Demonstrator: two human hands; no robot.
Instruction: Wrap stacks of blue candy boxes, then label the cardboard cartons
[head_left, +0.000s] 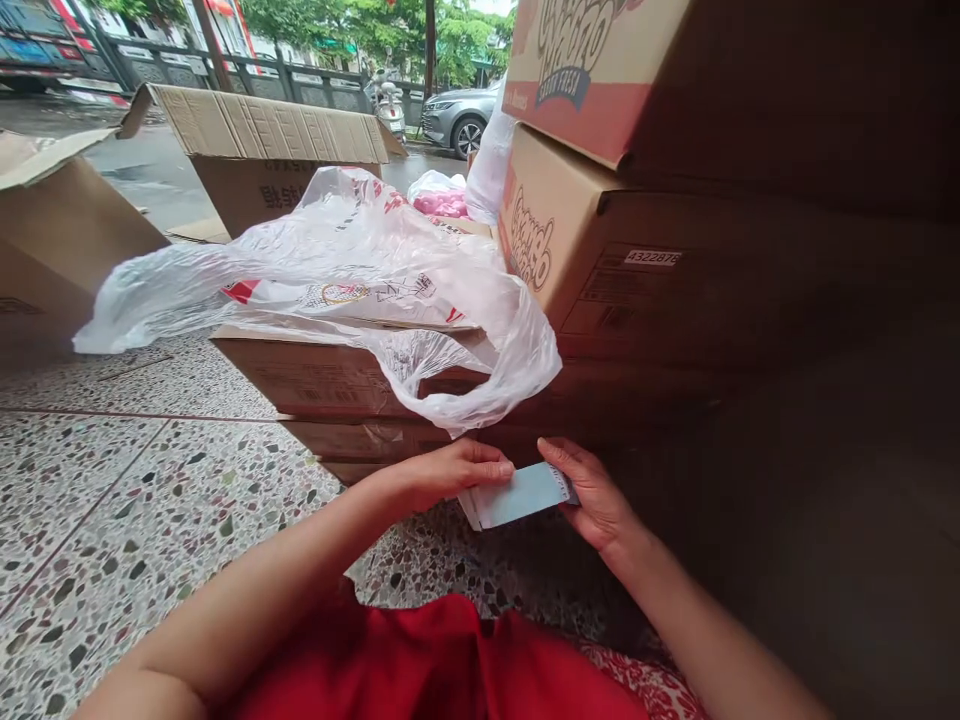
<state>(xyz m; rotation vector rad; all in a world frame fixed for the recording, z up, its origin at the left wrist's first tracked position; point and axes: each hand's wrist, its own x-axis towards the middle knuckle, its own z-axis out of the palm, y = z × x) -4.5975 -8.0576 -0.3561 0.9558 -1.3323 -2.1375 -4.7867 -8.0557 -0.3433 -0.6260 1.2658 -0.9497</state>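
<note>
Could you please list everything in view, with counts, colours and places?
Flat packet: one, pale blue, between the hands
Plastic bag: one, translucent white, over stacked cartons
Lettered cartons: two, tan and red, stacked right
Lower cartons: several, brown, beneath the bag
Open cartons: two, brown, behind the bag and far left
Bundle: one, pink and white, behind the bag
Floor: one, speckled, below
Car: one, grey, outside
Scooter: one, pale, beside car
Railing: one, grey, outside
Trees: several, green, background
Clothing: red, bottom
Left hand, right hand: one each, gripping the packet
</note>
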